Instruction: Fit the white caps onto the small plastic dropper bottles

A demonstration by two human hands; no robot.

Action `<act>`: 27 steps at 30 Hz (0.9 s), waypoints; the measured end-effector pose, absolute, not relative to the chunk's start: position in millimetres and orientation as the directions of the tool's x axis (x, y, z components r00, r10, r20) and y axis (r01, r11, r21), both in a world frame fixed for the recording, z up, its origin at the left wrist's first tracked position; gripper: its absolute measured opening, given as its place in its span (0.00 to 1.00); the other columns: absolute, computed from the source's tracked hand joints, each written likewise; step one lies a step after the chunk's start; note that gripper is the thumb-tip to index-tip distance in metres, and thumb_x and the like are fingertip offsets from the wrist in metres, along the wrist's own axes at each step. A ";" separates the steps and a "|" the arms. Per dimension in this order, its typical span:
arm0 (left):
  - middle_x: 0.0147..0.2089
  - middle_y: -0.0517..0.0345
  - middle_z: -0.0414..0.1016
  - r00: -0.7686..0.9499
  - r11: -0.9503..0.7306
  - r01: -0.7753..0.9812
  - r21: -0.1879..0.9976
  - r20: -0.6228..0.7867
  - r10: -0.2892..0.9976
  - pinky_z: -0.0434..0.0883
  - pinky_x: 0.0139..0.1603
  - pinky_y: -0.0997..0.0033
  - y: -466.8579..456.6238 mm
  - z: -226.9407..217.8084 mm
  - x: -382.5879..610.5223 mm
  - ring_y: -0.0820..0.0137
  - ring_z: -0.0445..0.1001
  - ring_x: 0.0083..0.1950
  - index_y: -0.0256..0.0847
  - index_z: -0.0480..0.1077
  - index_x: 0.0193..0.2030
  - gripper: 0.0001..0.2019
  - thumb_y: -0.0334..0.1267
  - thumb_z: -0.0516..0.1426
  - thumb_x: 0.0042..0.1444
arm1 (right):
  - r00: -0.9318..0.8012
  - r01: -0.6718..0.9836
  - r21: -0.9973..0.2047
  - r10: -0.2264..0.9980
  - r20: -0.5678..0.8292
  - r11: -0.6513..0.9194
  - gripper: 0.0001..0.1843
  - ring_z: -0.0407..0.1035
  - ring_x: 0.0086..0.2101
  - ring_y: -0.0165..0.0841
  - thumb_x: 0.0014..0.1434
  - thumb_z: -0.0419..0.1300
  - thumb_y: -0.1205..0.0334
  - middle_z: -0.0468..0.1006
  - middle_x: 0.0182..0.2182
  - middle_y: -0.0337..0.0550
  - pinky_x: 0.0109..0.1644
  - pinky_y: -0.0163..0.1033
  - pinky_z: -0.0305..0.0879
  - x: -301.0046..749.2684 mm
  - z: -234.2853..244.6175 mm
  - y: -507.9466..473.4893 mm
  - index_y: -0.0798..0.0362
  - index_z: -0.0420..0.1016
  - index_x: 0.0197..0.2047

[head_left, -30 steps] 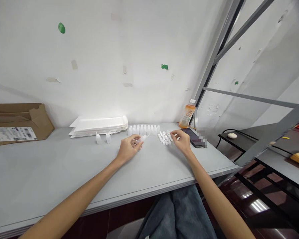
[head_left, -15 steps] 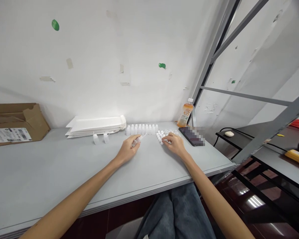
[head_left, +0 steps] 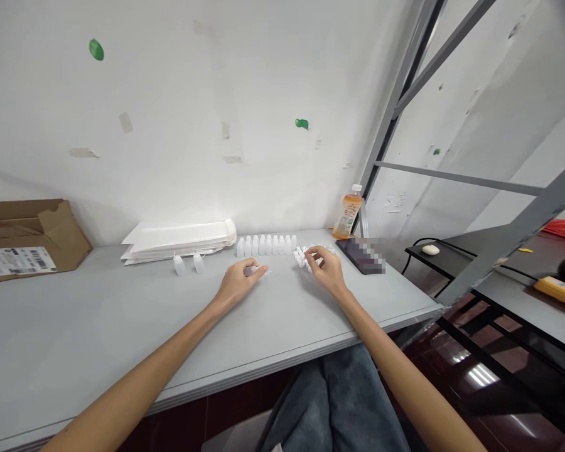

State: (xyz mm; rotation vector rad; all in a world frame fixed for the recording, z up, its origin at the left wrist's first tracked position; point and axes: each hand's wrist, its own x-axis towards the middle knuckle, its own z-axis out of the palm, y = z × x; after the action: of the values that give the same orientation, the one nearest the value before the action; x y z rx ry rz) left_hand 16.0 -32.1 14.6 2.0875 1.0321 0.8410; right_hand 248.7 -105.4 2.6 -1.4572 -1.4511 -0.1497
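Note:
My left hand is closed round a small translucent plastic bottle, tilted on its side, its tip pointing right. My right hand reaches into a pile of small white caps, thumb and forefinger pinched together at its edge. Whatever is between those fingertips blends with the pile and cannot be made out. Behind my hands, small translucent bottles without caps stand upright in a row. Two similar bottles with thin tips, one beside the other, stand to the left.
Flat white trays lie stacked against the wall. A cardboard box sits at the far left. On the right are clear small parts, a dark phone and an orange drink bottle. A metal frame rises at the table's right end.
My left hand has tipped the bottle lower, so its tip points right rather than up. My right fingertips have shifted slightly up over the caps. The whole view has moved slightly.

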 end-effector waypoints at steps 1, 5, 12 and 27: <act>0.29 0.62 0.68 0.482 -0.479 0.417 0.773 0.258 0.837 0.61 0.37 0.71 -31.0 13.4 16.2 0.68 0.67 0.34 0.40 0.66 0.28 0.16 0.52 0.55 0.54 | 0.279 0.787 -0.562 0.666 0.692 0.254 0.08 0.70 0.27 0.31 0.58 0.54 0.59 0.78 0.30 0.42 0.28 0.35 0.60 247.7 2.5 -104.4 0.53 0.72 0.32; 0.26 0.63 0.66 0.488 -0.482 0.400 0.779 0.264 0.832 0.62 0.36 0.71 -29.3 10.0 17.1 0.69 0.66 0.31 0.41 0.66 0.30 0.11 0.46 0.55 0.53 | 0.302 0.707 -0.648 0.707 0.640 0.284 0.10 0.72 0.26 0.32 0.58 0.56 0.57 0.78 0.28 0.42 0.26 0.34 0.60 237.9 3.5 -99.2 0.53 0.72 0.32; 0.33 0.58 0.72 0.574 -0.557 0.409 0.722 0.271 0.773 0.64 0.36 0.68 -32.0 11.5 18.1 0.67 0.68 0.34 0.39 0.70 0.37 0.15 0.48 0.50 0.59 | 0.317 0.350 -0.862 0.820 0.477 0.367 0.12 0.73 0.24 0.31 0.54 0.60 0.53 0.77 0.28 0.44 0.22 0.32 0.59 201.9 10.3 -88.4 0.54 0.73 0.32; 0.39 0.52 0.75 0.659 -0.675 0.382 0.631 0.327 0.678 0.65 0.39 0.66 -30.4 6.3 18.4 0.63 0.71 0.39 0.38 0.73 0.41 0.18 0.49 0.49 0.63 | 0.238 0.263 -0.904 0.885 0.400 0.337 0.12 0.74 0.26 0.34 0.51 0.63 0.54 0.79 0.27 0.46 0.19 0.32 0.58 185.8 10.3 -88.5 0.55 0.75 0.31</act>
State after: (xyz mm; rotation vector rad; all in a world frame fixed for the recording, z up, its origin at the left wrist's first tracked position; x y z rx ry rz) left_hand 18.4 -30.4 6.3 2.3547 0.8216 0.7560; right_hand 185.8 -88.5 10.3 -1.1915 -1.2988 0.6052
